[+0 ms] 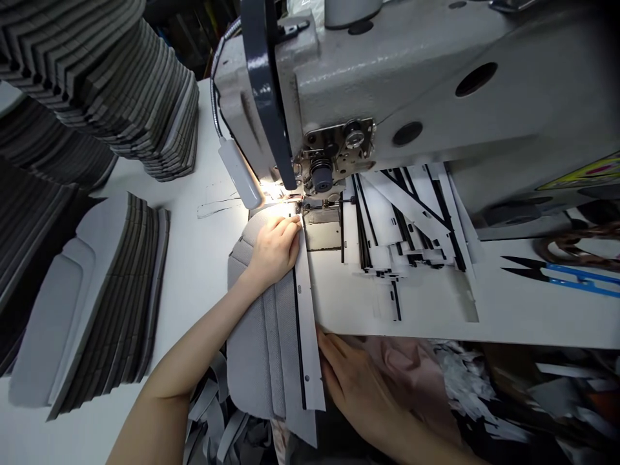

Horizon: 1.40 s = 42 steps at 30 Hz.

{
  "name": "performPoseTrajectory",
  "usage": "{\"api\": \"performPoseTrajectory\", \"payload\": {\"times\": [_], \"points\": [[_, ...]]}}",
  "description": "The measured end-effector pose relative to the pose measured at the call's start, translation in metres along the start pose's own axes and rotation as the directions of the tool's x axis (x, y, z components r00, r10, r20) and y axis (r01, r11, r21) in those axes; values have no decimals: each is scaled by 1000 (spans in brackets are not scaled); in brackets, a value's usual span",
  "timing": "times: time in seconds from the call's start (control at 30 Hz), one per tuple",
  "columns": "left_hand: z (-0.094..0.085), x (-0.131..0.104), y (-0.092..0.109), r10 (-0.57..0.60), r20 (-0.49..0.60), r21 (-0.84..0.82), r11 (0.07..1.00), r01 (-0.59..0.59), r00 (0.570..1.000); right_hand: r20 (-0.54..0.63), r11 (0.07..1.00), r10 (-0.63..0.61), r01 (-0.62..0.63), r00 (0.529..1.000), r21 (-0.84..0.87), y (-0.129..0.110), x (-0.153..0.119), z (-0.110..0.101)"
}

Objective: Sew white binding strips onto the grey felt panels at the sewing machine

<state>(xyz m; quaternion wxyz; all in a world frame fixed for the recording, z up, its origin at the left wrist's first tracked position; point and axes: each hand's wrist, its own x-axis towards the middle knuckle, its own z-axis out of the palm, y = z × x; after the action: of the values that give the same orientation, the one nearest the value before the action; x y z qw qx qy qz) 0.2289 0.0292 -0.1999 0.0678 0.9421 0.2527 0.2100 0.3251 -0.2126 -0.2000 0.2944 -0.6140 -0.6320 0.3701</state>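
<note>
A grey padded fabric panel (261, 329) lies under the needle area of a sewing machine (378, 84) and hangs over the table's front edge. Along its right side runs a white strip (306, 310) with a black edge and small holes. My left hand (276, 248) presses flat on the panel and strip close to the presser foot, fingers spread a little. Lower down, my right hand (351, 381) touches the strip's right edge with its fingertips; its thumb is hidden, perhaps beneath the material. A small lamp (241, 174) lights the stitching spot.
Tall stacks of grey panels (145, 97) stand at the back left, with more panels (101, 297) nearer. Loose white strips (402, 219) lie right of the needle. Blue-handled scissors (571, 274) rest at the right. Scraps (475, 387) sit below the table edge (436, 329).
</note>
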Motion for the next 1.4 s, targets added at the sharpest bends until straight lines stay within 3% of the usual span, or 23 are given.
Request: {"api": "performPoseTrajectory", "payload": {"times": [0.2, 0.37, 0.5, 0.77, 1.03, 1.23, 1.4], "points": [[-2, 3, 4, -56, -12, -20, 998, 56, 998, -66, 982, 10, 3, 998, 191, -1, -7, 2], [-9, -28, 35, -87, -32, -53, 995, 85, 996, -125, 964, 14, 20, 992, 267, 1, -12, 8], [-12, -49, 52, -109, -58, -66, 992, 105, 992, -91, 932, 57, -20, 994, 362, 4, -15, 10], [-12, -49, 50, -76, -87, -72, 995, 70, 993, 10, 902, 92, -87, 996, 423, 5, -19, 10], [-12, -47, 51, -85, -66, -38, 996, 82, 994, -45, 904, 135, -105, 990, 414, 12, -17, 30], [-13, -46, 51, -43, -33, 28, 999, 44, 999, -174, 945, 25, 33, 984, 324, 14, -15, 36], [-12, -43, 48, -32, -18, 37, 999, 33, 999, -156, 964, -46, 84, 987, 252, 13, -11, 32]]}}
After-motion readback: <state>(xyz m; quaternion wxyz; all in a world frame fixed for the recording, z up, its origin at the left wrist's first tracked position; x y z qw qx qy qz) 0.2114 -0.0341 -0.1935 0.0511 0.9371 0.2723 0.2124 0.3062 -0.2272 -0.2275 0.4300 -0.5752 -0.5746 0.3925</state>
